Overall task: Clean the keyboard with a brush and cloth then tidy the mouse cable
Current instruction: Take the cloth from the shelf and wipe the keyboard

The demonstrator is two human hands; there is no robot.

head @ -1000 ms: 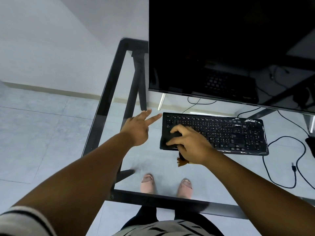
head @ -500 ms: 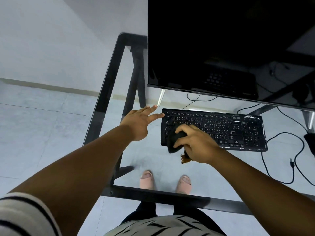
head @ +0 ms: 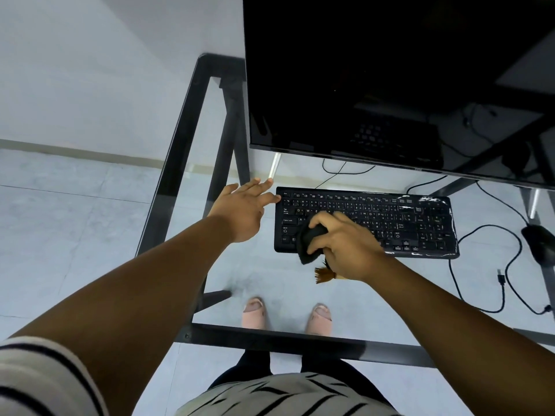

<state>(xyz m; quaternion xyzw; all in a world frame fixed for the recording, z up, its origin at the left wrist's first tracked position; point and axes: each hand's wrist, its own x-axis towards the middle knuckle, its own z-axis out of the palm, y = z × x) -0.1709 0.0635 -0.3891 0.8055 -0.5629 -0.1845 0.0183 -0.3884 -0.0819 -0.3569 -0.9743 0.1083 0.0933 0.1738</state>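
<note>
The right hand (head: 345, 244) grips a black cloth (head: 309, 243) over the left part of the black keyboard (head: 366, 222), and the brown bristles of a brush (head: 323, 274) stick out under the palm. The left hand (head: 243, 210) reaches with straight fingers (head: 267, 199) to the keyboard's left edge. The keyboard lies on a glass worktop (head: 210, 175), below a dark monitor (head: 390, 79). A black mouse (head: 539, 243) with its looping cable (head: 486, 265) lies at the right.

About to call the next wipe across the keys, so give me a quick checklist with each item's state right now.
1. Cloth gripped by right hand: ok.
2. Brush in the same hand, bristles poking out: ok.
3. Cloth on the keyboard: ok, at its left end.
4. Left hand steadying the keyboard: cannot tell; fingers reach its left edge.
5. Mouse cable tidied: not ok, loose loops.
</note>
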